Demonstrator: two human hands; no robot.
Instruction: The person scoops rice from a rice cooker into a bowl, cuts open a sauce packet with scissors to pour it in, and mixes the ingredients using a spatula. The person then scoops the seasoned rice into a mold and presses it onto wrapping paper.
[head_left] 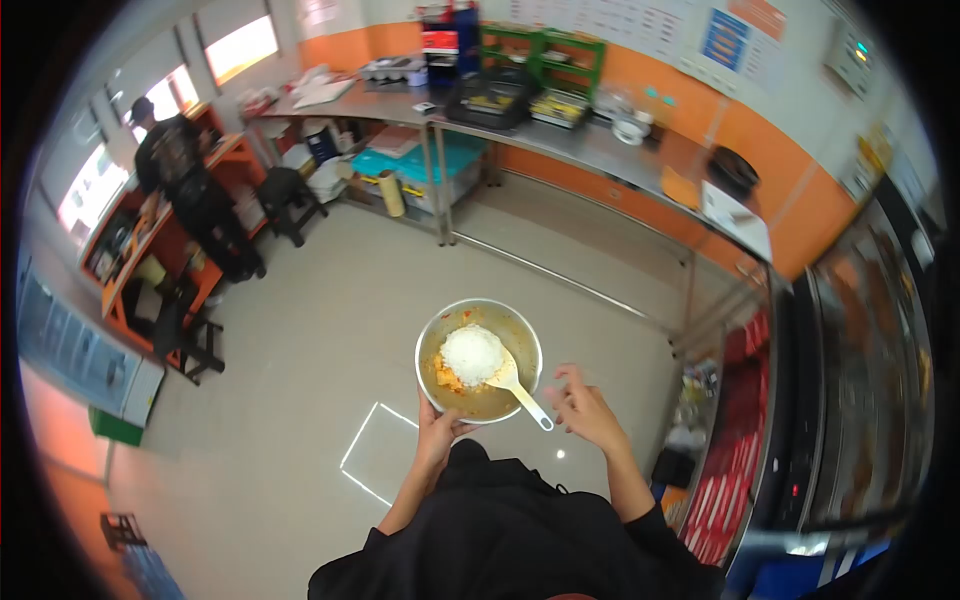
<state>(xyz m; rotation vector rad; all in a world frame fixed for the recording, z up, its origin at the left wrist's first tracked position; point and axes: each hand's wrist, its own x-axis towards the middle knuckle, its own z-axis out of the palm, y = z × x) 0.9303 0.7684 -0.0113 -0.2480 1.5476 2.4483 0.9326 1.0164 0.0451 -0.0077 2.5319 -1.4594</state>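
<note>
A round metal mixing bowl [425, 335] is held up in front of my body. My left hand [440, 430] grips its lower left rim, with the thumb near the edge and the other fingers hidden behind the wall. Inside lies a mound of white rice [472, 352] with orange-yellow food [446, 376] beneath and beside it. A cream rice paddle [512, 380] rests in the bowl, its handle sticking out over the lower right rim. Just right of that handle, apart from it, is my right hand [588, 410], fingers spread and holding nothing.
A steel worktable [600, 145] along the back wall carries black trays, a cutting board [737, 222] and a dark pan [732, 172]. Another person [185, 180] stands at an orange counter on the left, near black stools [288, 200]. Glass-fronted shelving [850, 330] lines the right.
</note>
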